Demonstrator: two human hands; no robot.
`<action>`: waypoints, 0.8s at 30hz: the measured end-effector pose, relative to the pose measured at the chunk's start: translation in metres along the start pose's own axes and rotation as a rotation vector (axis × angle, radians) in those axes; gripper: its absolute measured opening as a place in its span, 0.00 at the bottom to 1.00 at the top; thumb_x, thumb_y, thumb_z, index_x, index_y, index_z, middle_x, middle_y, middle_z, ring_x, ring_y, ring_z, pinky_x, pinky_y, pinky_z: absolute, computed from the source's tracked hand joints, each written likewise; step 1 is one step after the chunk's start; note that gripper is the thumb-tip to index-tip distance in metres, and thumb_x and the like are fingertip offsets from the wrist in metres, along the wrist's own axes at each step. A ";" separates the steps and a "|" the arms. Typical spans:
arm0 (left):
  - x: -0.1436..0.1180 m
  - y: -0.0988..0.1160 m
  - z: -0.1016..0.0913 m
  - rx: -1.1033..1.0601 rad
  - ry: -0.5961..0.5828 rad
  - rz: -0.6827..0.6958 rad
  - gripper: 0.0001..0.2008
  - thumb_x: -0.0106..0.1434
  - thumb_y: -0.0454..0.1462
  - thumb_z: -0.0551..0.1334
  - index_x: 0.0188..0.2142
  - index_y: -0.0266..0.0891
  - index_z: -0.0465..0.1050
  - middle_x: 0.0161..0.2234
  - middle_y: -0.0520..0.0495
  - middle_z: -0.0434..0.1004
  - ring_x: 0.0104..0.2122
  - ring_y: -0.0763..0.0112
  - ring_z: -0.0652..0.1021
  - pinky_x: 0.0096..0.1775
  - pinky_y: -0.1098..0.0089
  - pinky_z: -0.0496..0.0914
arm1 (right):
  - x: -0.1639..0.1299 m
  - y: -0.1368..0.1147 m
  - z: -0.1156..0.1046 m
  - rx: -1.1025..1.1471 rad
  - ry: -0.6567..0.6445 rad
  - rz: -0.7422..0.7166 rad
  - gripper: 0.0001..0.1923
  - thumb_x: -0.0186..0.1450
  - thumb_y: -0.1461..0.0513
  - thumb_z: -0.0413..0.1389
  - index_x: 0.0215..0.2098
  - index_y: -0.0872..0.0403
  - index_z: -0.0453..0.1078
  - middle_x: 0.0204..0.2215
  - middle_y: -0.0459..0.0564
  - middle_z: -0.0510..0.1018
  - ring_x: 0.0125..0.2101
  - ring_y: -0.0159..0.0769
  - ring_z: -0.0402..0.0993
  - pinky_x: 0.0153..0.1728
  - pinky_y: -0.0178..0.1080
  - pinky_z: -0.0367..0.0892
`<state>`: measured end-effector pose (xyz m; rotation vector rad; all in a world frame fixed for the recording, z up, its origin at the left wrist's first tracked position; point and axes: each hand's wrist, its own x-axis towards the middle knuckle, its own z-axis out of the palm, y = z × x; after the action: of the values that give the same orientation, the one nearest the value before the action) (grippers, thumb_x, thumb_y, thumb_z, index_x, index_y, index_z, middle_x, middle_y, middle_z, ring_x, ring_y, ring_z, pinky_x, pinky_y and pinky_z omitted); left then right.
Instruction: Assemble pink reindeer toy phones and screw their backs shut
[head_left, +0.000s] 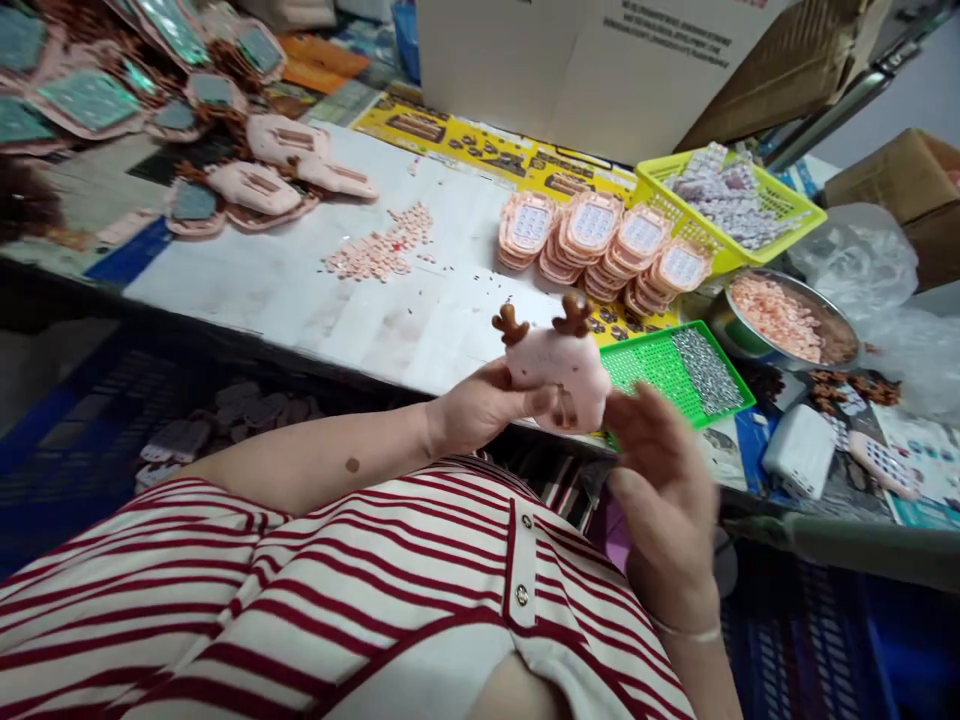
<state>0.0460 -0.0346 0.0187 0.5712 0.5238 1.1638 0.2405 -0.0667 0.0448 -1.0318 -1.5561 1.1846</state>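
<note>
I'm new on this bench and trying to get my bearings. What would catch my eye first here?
Front and centre, the left hand grips a pink reindeer-shaped casing with brown antlers, and the right hand hovers open beside it. Behind it on the table stand stacks of pink keypad pieces. To the right sit a green tray of small metal parts and a yellow basket.

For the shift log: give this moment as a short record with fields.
left hand: grips pink antlered shell
right hand: open, beside the shell; whether it touches, unclear
green tray: behind the shell, small parts at one end
stacks: pink keypad pieces in rows
yellow basket: small white parts
metal bowl: pink bits
table: loose pink bits
</note>
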 end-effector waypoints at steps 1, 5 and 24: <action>-0.003 0.001 -0.002 0.022 -0.031 -0.001 0.24 0.46 0.46 0.80 0.41 0.39 0.82 0.41 0.43 0.82 0.52 0.52 0.78 0.57 0.54 0.70 | 0.006 0.007 0.007 0.033 -0.014 0.022 0.25 0.60 0.51 0.69 0.54 0.44 0.74 0.47 0.51 0.82 0.47 0.44 0.79 0.50 0.49 0.77; -0.012 0.006 -0.018 0.096 -0.071 0.001 0.21 0.47 0.46 0.80 0.37 0.40 0.82 0.38 0.44 0.81 0.47 0.55 0.79 0.52 0.55 0.73 | 0.027 0.036 0.029 0.113 -0.025 0.067 0.13 0.60 0.52 0.68 0.40 0.47 0.80 0.33 0.46 0.82 0.33 0.36 0.76 0.38 0.41 0.75; -0.063 0.077 -0.110 0.370 0.190 0.106 0.22 0.41 0.40 0.82 0.37 0.40 0.84 0.39 0.42 0.86 0.41 0.56 0.84 0.46 0.60 0.78 | 0.080 0.060 0.077 0.214 -0.444 0.275 0.27 0.57 0.50 0.70 0.53 0.44 0.76 0.52 0.52 0.83 0.48 0.40 0.82 0.55 0.49 0.76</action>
<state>-0.0979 -0.0563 -0.0070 0.8173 0.8907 1.2371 0.1524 0.0036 -0.0112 -0.8976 -1.6024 1.8267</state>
